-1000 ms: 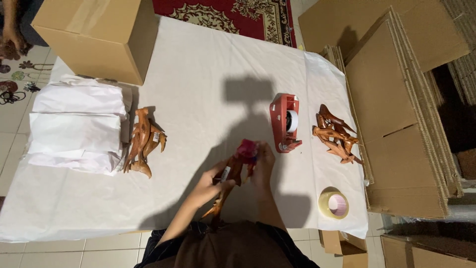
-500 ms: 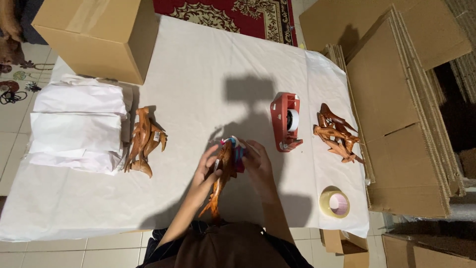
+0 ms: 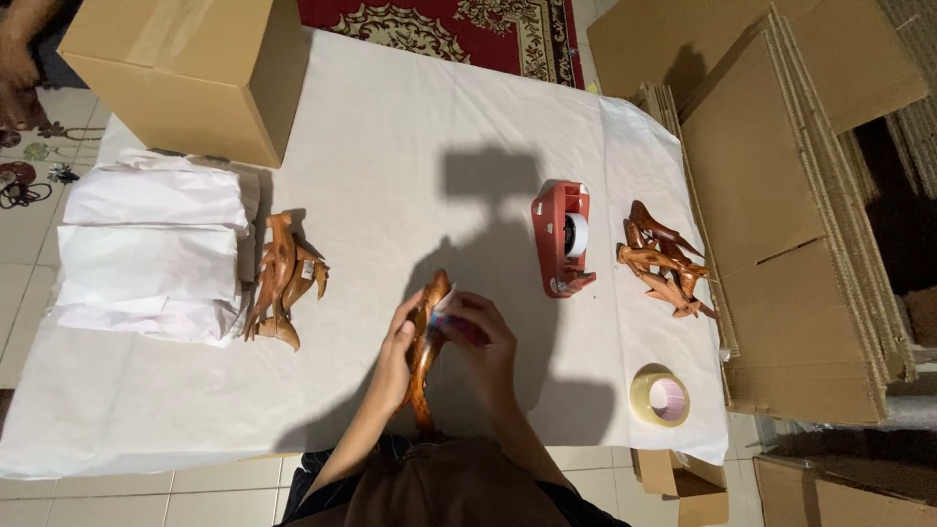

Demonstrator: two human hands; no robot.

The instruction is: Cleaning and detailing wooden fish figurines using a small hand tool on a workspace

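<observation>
Here, the left hand (image 3: 395,361) grips a slim brown wooden carving (image 3: 426,346) along its side, fingers wrapped around it, holding it just above the white paper-covered bench (image 3: 410,146) near the front edge. The right hand (image 3: 488,346) sits just beside it, fingers pinching a small pink-and-white item (image 3: 454,322) against the carving's upper part; what the item is cannot be told. To the left lies a heap of similar wooden carvings (image 3: 281,278), touching a stack of white paper sheets (image 3: 151,244). A closed cardboard box (image 3: 185,68) stands at the far left corner. To the right of the hands lies a red tape dispenser (image 3: 563,237), and beyond it a second heap of carvings (image 3: 664,259). A roll of clear tape (image 3: 660,397) rests near the bench's right front corner. Flattened cardboard sheets (image 3: 781,195) are stacked alongside on the right.
</observation>
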